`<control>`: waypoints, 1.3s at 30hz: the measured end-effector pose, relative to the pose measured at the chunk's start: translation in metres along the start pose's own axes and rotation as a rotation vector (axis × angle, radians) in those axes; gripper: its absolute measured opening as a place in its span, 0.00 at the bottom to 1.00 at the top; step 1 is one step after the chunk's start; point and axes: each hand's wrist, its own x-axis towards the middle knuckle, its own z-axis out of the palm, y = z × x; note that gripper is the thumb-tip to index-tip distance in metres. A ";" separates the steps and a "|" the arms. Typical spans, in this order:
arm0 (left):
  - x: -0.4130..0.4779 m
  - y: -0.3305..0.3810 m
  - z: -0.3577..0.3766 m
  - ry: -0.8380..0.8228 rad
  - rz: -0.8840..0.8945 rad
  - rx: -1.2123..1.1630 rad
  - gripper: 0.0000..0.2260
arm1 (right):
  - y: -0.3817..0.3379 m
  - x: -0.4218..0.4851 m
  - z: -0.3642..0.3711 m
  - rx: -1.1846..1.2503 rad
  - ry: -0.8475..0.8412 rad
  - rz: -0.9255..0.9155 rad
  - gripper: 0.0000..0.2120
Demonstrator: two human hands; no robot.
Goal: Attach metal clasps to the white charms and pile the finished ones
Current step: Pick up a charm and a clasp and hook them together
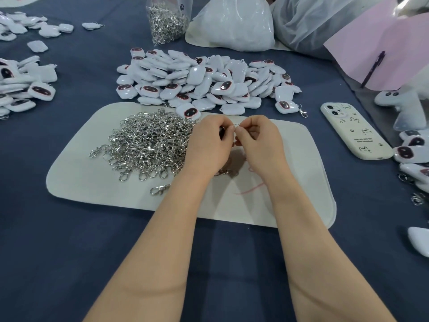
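Left hand and right hand meet, curled fingers pinching one small metal clasp between them — loose clasps heaped left of the fingers, white charms beyond

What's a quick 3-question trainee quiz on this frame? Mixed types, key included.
1. True or false: the heap of loose clasps lies on the white mat.
2. What lies to the right of the mat? A) phone B) scissors C) pliers
3. Which hands pinch the small metal ring?
Key: 1 true; 2 A; 3 both, left hand and right hand.
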 end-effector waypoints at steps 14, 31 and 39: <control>0.000 -0.002 0.000 -0.017 0.010 0.006 0.06 | 0.000 -0.007 0.004 -0.200 0.034 -0.210 0.03; 0.004 -0.003 -0.014 -0.143 -0.146 -0.286 0.11 | 0.005 -0.005 0.000 -0.104 0.057 -0.189 0.05; 0.003 -0.006 -0.011 -0.143 -0.115 -0.312 0.09 | 0.008 -0.002 0.001 -0.160 0.071 -0.190 0.06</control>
